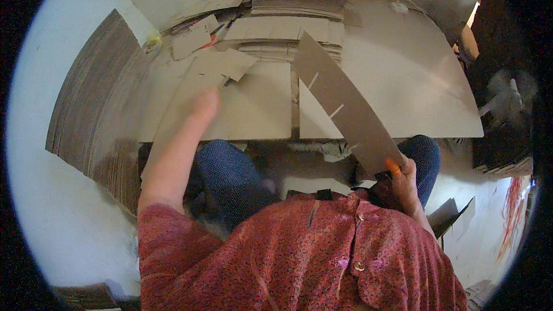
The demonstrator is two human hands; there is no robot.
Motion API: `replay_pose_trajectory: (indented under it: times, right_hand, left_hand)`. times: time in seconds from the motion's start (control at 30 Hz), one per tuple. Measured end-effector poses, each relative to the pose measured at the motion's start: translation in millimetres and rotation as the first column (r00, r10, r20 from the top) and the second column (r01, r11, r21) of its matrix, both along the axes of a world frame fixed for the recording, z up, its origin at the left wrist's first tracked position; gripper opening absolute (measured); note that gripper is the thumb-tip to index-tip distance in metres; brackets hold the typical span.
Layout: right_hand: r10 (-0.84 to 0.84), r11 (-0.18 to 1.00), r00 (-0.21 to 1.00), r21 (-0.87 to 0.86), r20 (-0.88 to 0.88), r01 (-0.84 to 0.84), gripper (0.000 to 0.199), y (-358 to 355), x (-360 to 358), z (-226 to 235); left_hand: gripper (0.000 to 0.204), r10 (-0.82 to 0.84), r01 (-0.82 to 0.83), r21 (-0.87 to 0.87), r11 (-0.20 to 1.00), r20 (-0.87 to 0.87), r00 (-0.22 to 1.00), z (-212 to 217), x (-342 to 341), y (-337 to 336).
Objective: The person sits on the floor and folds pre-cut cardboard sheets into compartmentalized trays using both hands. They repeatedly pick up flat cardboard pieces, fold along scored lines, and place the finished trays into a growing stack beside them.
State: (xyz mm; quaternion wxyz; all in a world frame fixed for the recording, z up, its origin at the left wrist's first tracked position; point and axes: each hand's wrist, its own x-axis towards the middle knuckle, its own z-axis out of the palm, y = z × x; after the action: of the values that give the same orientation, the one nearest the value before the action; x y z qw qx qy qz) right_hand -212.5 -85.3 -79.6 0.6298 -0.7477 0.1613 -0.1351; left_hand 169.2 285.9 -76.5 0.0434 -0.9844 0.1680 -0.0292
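In my right hand [403, 178] is the near end of a long cardboard strip [343, 103] with several narrow slots cut along it. The strip slants up and left across the front edge of the table, its far end near the stacked cardboard. My left hand [207, 105] is over the left half of the table, next to a pale cardboard piece [216, 64] with slits. Motion smears its fingers, so whether it grips that piece is unclear.
Stacks of cut cardboard [299, 0] stand at the back of the pale table [397, 75]. A tall pile of cardboard sheets [95, 98] leans at the left. More stacked cardboard [504, 150] is at the far right. A red-handled tool [210, 41] lies among the scraps.
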Motion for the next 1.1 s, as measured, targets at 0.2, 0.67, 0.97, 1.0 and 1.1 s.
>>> replay_pose_trajectory:
  times: [0.2,0.67,0.97,1.0,1.1]
  right_hand:
    - [0.061,0.973,0.994,-0.229,0.091,-0.039,0.021,3.9,26.6,22.6]
    - [-0.006,0.966,0.959,-0.246,0.282,0.079,0.016,3.6,73.6,30.5]
    - [-0.014,0.888,0.997,-0.460,-0.080,-0.024,0.021,-30.4,55.7,0.1]
    - [-0.018,0.887,0.988,-0.459,-0.150,-0.054,0.023,-29.5,55.4,-0.8]
    - [-0.012,0.781,0.988,-0.616,0.155,0.106,0.034,-23.6,54.6,18.3]
  left_hand:
    - [0.019,-0.093,0.086,-0.122,0.989,-0.053,0.994,14.1,14.7,-5.6]
    - [0.025,-0.654,0.286,-0.641,0.713,-0.459,0.601,87.0,-134.0,-172.7]
    - [0.033,-0.705,-0.003,-0.814,0.581,-0.505,0.498,66.1,-155.1,-197.3]
    - [0.037,-0.632,0.164,-0.759,0.630,-0.378,0.677,59.2,-148.2,-193.3]
    - [0.055,-0.426,0.431,-0.422,0.797,0.113,0.898,9.1,-100.5,-162.6]
